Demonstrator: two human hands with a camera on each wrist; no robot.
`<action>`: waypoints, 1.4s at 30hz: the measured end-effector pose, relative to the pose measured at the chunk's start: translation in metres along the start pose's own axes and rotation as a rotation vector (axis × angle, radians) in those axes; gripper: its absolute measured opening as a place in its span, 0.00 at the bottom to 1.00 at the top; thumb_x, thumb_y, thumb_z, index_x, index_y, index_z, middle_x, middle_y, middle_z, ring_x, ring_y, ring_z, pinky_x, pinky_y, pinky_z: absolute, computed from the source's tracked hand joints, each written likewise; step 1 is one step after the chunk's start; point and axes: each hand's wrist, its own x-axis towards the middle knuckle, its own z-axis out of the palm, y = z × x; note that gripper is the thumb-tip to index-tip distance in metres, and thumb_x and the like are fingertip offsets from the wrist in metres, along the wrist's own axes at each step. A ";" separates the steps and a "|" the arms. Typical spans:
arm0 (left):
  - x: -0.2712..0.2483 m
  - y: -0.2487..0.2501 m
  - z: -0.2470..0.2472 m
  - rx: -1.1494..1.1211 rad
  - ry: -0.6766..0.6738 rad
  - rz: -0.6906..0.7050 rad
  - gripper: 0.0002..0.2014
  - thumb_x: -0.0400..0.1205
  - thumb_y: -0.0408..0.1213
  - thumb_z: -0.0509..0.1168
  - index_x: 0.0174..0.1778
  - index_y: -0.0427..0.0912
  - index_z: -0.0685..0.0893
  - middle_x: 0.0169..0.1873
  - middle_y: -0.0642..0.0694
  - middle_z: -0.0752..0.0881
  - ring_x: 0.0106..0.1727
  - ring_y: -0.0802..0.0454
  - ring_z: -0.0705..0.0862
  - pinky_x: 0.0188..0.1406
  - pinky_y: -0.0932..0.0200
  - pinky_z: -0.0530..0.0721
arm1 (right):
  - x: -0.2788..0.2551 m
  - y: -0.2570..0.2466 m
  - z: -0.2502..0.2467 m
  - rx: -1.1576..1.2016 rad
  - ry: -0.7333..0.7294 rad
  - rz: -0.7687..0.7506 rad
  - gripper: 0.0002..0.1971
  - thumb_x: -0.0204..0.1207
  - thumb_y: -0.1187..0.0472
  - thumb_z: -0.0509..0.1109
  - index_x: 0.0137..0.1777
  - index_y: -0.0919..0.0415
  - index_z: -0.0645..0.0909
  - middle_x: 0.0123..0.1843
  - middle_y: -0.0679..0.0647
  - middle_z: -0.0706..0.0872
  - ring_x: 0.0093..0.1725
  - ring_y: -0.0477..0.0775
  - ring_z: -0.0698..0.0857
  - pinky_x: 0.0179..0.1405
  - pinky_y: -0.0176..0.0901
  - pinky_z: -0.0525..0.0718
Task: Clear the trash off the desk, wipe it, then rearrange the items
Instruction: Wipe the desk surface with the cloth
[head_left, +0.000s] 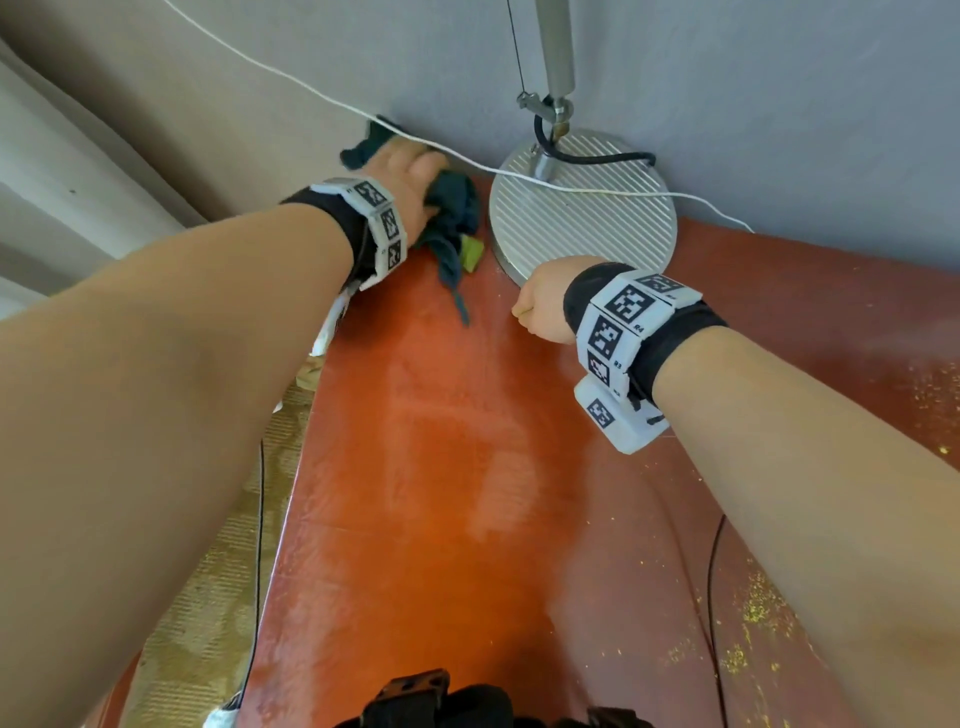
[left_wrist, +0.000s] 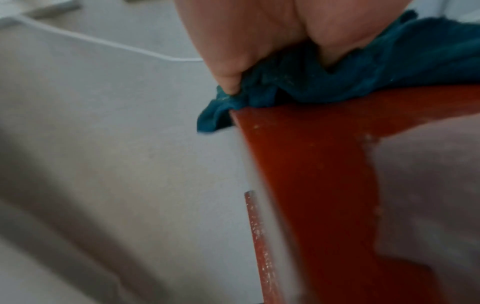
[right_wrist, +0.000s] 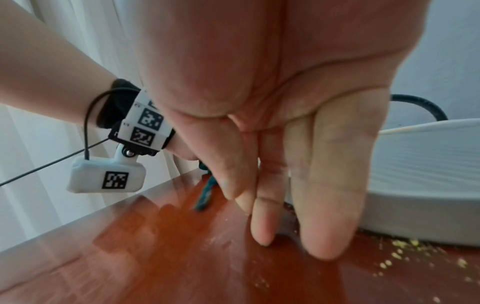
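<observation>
I've got the left hand (head_left: 410, 174) at the far left corner of the glossy red-orange desk (head_left: 441, 467), fingers bunched round the crumpled dark teal cloth (head_left: 452, 218); on the left wrist view the thumb pins it right on the desk's edge, with a fold spilling over the side. The right hand (right_wrist: 280, 144) hangs loose, fingers straight and pointing down, holding nothing, their tips touching or just above the desk beside the round ribbed silver lamp base (head_left: 582, 208). A thin white cord (head_left: 291, 78) runs across just behind the left hand and over the lamp base.

That cloth looks soft and floppy, so I judge it will trail and snag; better keep it wadded under the palm than pinched by a corner. A small yellow-green scrap (head_left: 471, 252) is tangled at its lower edge. Yellow crumbs (head_left: 748, 613) are scattered on the desk's right side, so wiping looks unfinished. The lamp base seems heavy; I'd slide it by its rim.
</observation>
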 end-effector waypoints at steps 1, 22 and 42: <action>-0.002 -0.004 -0.005 -0.044 0.030 -0.117 0.27 0.82 0.37 0.62 0.78 0.39 0.63 0.77 0.35 0.62 0.79 0.35 0.59 0.79 0.46 0.57 | -0.002 -0.002 0.000 -0.010 -0.016 0.002 0.18 0.83 0.58 0.59 0.71 0.59 0.76 0.69 0.60 0.79 0.69 0.61 0.78 0.64 0.50 0.77; -0.051 0.053 -0.004 -0.013 -0.222 -0.050 0.40 0.81 0.44 0.65 0.82 0.33 0.51 0.82 0.39 0.41 0.83 0.41 0.48 0.81 0.53 0.48 | -0.012 -0.003 0.002 -0.036 0.025 -0.039 0.18 0.85 0.58 0.55 0.71 0.60 0.76 0.71 0.56 0.78 0.67 0.60 0.78 0.67 0.47 0.77; -0.160 0.063 -0.022 -0.362 -0.136 0.023 0.20 0.81 0.44 0.61 0.68 0.41 0.78 0.72 0.42 0.73 0.76 0.44 0.68 0.75 0.57 0.62 | -0.058 0.008 0.049 0.261 0.110 -0.178 0.32 0.77 0.40 0.63 0.79 0.48 0.63 0.79 0.56 0.64 0.75 0.59 0.68 0.75 0.53 0.68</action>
